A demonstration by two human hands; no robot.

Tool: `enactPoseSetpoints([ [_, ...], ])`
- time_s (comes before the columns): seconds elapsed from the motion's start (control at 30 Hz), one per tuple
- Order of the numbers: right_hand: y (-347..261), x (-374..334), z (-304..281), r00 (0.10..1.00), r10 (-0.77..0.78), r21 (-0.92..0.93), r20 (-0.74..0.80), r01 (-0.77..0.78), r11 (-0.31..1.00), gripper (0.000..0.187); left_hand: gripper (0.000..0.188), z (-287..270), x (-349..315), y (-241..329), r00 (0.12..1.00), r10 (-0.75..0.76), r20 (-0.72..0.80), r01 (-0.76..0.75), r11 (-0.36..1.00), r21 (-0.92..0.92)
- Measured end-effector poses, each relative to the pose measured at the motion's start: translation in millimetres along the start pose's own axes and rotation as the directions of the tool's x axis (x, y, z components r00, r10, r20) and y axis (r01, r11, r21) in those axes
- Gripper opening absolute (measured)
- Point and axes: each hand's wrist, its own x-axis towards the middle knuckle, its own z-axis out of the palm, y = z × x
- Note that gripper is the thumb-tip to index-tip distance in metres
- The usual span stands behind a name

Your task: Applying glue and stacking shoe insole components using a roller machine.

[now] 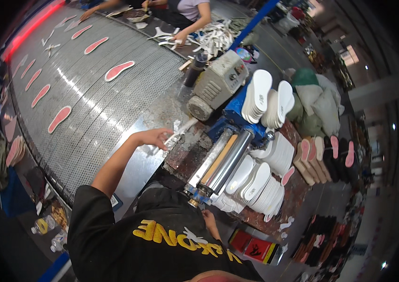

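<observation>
My left hand (154,138) is at the metal edge between the mesh belt and the roller machine, its fingers bent round a thin white strip (175,137) among white scraps. Low beside the near end of the machine's shiny roller (229,161) is my right hand (210,221); its fingers are too hidden to read. Stacks of white insoles (258,185) stand right of the roller. Other white insoles (260,94) are piled on the blue machine housing (233,112). Pink insoles with white rims (119,71) lie in rows on the mesh belt (91,94).
A grey motor (218,80) stands behind the roller. Across the belt, a co-worker's hand (180,37) is beside a heap of white scraps (213,38). Full sacks (319,105) and rows of pink-topped insole stacks (312,157) are at the right. Plastic bottles (43,224) lie lower left.
</observation>
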Motion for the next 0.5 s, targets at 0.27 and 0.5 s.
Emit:
enactPoseSetpoints([
  [0.27,11.0,8.7,-13.5,0.935,0.315,0.072,0.163,-0.329,0.942,0.036,0.059,46.6,-104.0,-128.7,0.835,0.074,-0.545,-0.545,0.245,-0.802],
  [0.5,-2.7,10.3,-14.7,0.915,0.365,0.109,0.171,-0.386,0.916,0.037,0.047,0.5,-164.5,-211.2,0.474,-0.399,-0.785,-0.871,-0.085,-0.483],
])
